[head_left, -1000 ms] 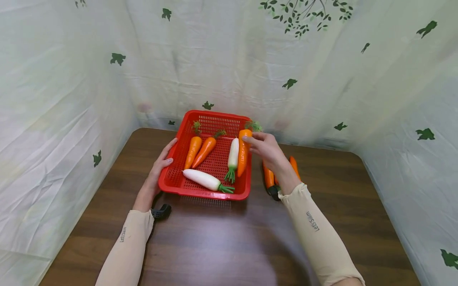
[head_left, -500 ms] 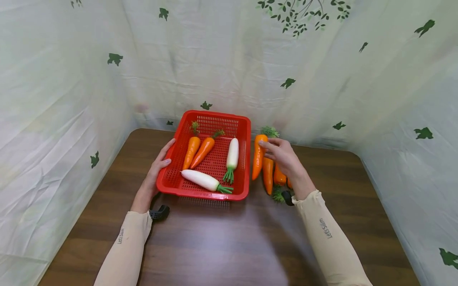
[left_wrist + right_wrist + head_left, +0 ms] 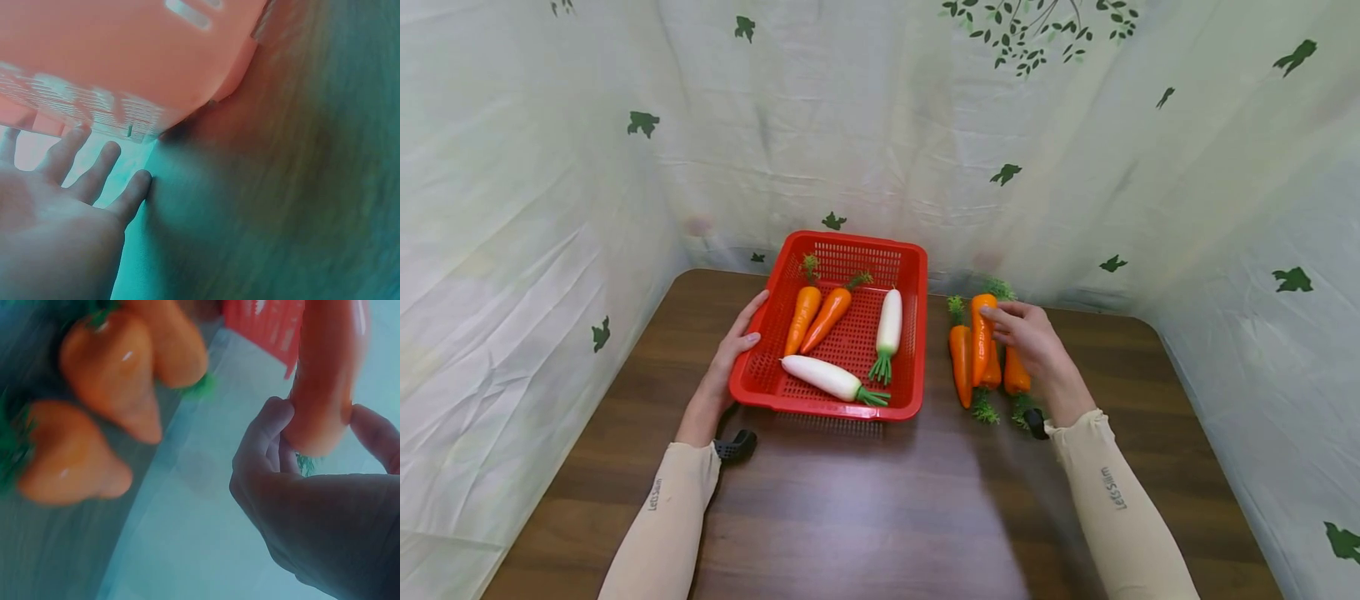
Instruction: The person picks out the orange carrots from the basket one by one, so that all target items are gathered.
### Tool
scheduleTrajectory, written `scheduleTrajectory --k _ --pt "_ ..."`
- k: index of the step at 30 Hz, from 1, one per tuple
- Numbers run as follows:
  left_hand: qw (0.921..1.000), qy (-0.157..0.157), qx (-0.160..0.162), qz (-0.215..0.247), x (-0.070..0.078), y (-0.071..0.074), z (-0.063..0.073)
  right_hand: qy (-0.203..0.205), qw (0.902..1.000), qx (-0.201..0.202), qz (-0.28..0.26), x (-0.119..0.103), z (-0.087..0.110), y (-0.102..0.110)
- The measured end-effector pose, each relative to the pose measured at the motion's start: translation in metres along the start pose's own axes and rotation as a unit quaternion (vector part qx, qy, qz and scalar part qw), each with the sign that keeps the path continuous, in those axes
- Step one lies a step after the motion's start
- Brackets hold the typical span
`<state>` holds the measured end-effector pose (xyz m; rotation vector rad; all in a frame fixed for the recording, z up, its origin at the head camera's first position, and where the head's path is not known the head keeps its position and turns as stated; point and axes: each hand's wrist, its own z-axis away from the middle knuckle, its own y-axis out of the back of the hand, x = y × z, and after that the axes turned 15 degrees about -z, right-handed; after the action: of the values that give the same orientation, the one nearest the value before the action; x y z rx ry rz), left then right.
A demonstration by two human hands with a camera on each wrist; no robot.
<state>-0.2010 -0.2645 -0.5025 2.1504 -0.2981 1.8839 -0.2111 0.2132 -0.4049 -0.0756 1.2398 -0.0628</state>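
Observation:
My right hand (image 3: 1033, 337) pinches a carrot (image 3: 982, 342) near its green top, with thumb and fingers on opposite sides in the right wrist view. This carrot (image 3: 325, 381) hangs above the wooden table, over other carrots. Below and beside it lie three carrots (image 3: 961, 362), partly hidden by the hand and the held one. My left hand (image 3: 730, 350), fingers extended, touches the left side of a red plastic basket (image 3: 827, 408). In the left wrist view the spread fingers (image 3: 97, 172) reach toward the slotted basket wall.
Inside the basket lie two carrots (image 3: 829, 318) and two white radishes (image 3: 823, 377) with green stems. The brown wooden table (image 3: 850, 508) is bounded by a pale, leaf-printed curtain (image 3: 880, 125) behind and at both sides.
My right hand has carried the pinched carrot from over the basket's right side rightward, to above the carrots on the table. The left hand and basket have hardly moved.

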Motion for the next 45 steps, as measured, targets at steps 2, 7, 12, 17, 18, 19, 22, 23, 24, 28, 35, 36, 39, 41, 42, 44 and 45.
scheduleTrajectory --k 2,7,12,17,18,19,22,23,24,28,35,36,39,41,42,44,45 --pt "1.0 -0.003 -0.002 -0.001 0.0 0.0 0.0 -0.004 1.0 0.008 0.001 0.001 0.001 0.008" --pt "1.0 -0.003 -0.002 -0.002 0.001 -0.001 0.0 -0.007 0.9997 0.021 0.012 0.004 0.001 0.028" --pt "1.0 0.0 0.002 -0.008 0.0 0.0 0.0 -0.006 0.9994 0.03 0.018 0.008 -0.001 0.045" --pt "0.9999 0.0 0.0 -0.01 0.0 0.0 0.0 -0.001 0.9981 0.045 0.041 0.01 0.0 0.062" --pt "1.0 0.0 0.0 -0.01 0.0 0.0 0.0 0.0 0.9977 0.048 0.047 0.01 0.0 0.065" --pt "1.0 0.0 0.0 -0.009 0.001 0.0 0.001 0.001 0.9973 0.051 0.053 0.011 0.0 0.069" --pt "1.0 0.001 0.001 -0.007 0.002 -0.001 0.002 0.0 0.9963 0.062 0.06 0.012 -0.001 0.078" --pt "1.0 0.001 0.002 -0.007 0.002 0.0 0.002 -0.001 0.9961 0.063 0.063 0.012 -0.001 0.081" --pt "1.0 0.002 0.002 -0.006 0.002 -0.001 0.002 -0.003 0.996 0.056 0.07 0.013 -0.001 0.083" --pt "1.0 0.005 0.001 -0.002 0.003 0.0 0.002 -0.013 0.9952 0.06 0.075 0.017 -0.003 0.092" --pt "1.0 0.009 0.001 -0.004 0.001 0.0 0.002 -0.023 0.9918 0.083 0.094 0.029 -0.01 0.101" --pt "1.0 0.008 0.002 -0.004 0.001 0.0 0.001 -0.026 0.9915 0.085 0.095 0.031 -0.011 0.102" --pt "1.0 0.005 0.001 -0.003 0.002 0.0 0.001 -0.036 0.9903 0.093 0.097 0.037 -0.014 0.106" --pt "1.0 0.003 0.0 -0.001 0.003 -0.001 0.001 -0.038 0.9897 0.101 0.094 0.042 -0.016 0.109" --pt "1.0 0.002 -0.001 0.0 0.003 -0.001 0.001 -0.038 0.9894 0.103 0.094 0.044 -0.017 0.11" --pt "1.0 -0.001 -0.003 0.003 0.004 -0.001 0.001 -0.038 0.9898 0.106 0.088 0.047 -0.019 0.112" --pt "1.0 -0.002 -0.003 0.004 0.004 -0.001 0.001 -0.038 0.9901 0.107 0.083 0.049 -0.02 0.113"
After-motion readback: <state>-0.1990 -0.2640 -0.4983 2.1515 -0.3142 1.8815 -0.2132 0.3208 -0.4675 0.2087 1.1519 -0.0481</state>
